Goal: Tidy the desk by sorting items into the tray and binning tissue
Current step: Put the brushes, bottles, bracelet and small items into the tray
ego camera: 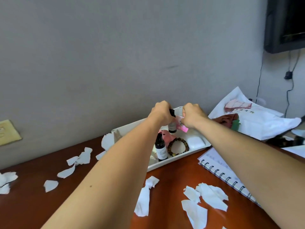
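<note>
A white tray (166,165) lies on the reddish-brown desk near the wall. Over its far half my left hand (162,113) grips a small dark bottle (172,127) by its top. My right hand (193,115) holds a pink bottle (183,128) right beside it. Inside the tray stand a second dark spray bottle (160,149), a brown bead bracelet (179,146), a pink soft toy (166,135) and a white case (196,142). Torn tissue pieces (206,195) lie scattered over the desk, with more (79,158) to the left.
A spiral notebook (221,169) lies at the right of the tray. Behind it a white plastic bag (257,119) holds a pink cloth. A wall socket (8,132) sits at the left, and cables hang from a dark screen (287,23) at the upper right.
</note>
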Demonstrator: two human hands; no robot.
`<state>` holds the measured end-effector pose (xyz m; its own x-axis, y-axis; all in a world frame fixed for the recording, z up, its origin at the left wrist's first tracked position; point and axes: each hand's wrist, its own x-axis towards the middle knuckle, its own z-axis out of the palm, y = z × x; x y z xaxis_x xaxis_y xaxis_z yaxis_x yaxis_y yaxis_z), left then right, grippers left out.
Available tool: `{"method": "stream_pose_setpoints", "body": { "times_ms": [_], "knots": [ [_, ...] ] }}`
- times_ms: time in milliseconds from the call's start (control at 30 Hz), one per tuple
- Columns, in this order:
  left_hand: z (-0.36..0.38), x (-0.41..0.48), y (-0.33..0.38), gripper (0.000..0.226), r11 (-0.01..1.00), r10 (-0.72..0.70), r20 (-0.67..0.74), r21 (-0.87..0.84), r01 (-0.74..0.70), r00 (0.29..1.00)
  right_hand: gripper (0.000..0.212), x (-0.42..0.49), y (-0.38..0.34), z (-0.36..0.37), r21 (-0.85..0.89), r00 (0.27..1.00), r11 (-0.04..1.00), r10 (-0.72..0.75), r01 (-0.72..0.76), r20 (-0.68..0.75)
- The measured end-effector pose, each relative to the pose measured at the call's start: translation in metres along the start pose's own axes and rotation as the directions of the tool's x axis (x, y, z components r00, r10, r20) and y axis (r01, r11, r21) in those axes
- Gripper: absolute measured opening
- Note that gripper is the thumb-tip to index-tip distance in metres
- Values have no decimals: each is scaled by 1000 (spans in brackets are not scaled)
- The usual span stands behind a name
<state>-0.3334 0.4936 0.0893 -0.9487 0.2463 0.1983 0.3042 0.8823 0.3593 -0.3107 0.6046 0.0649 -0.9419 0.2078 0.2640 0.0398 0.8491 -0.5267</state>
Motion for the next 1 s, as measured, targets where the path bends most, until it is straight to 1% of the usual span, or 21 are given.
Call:
{"method": "stream_pose_setpoints", "body": {
  "times_ms": [133, 267, 367, 467, 533, 567, 633, 700, 733, 833, 933, 1000],
  "knots": [
    [11, 5, 0, 36, 1000, -13, 52, 26, 12, 999, 27, 8, 9, 11, -59, 998, 997, 52, -49, 45],
    [16, 2, -6, 44, 998, -54, 93, 22, 52, 994, 27, 10, 17, 20, -125, 995, 991, 48, -36, 88],
    [16, 1, -9, 49, 997, -76, 105, 18, 74, 992, 20, 8, 20, 23, -197, 994, 980, 40, -19, 102],
    [17, -1, -13, 53, 998, -50, 115, 46, 45, 992, 25, 5, 21, 22, -258, 993, 966, 33, -2, 116],
    [15, -1, -17, 52, 999, -15, 82, 34, 13, 997, 25, 2, 18, 21, -283, 991, 959, 34, 4, 127],
    [12, -1, -20, 52, 1000, 5, 54, 26, -6, 999, 22, -1, 13, 18, -277, 991, 961, 29, 10, 134],
    [2, -5, -23, 52, 999, 37, 14, 19, -37, 999, 4, -2, 7, 10, -263, 993, 965, 24, 8, 116],
    [-11, -12, -26, 54, 998, 62, 7, 30, -62, 998, 10, -3, -3, -1, -214, 997, 977, -1, 19, 83],
    [-18, -17, -27, 53, 996, 79, 8, 44, -79, 997, 4, -6, -8, -8, -196, 997, 980, -24, 37, 68],
    [-39, -39, -30, 49, 988, 115, 20, 99, -117, 993, 16, -19, -27, -26, -156, 997, 985, -68, 73, 39],
    [-62, -67, -40, 44, 976, 120, 26, 180, -123, 992, 16, -45, -52, -40, -155, 991, 979, -131, 132, 21],
    [-77, -89, -49, 45, 963, 108, 44, 242, -116, 993, 17, -65, -69, -41, -158, 981, 968, -191, 195, 43]
  ]
}}
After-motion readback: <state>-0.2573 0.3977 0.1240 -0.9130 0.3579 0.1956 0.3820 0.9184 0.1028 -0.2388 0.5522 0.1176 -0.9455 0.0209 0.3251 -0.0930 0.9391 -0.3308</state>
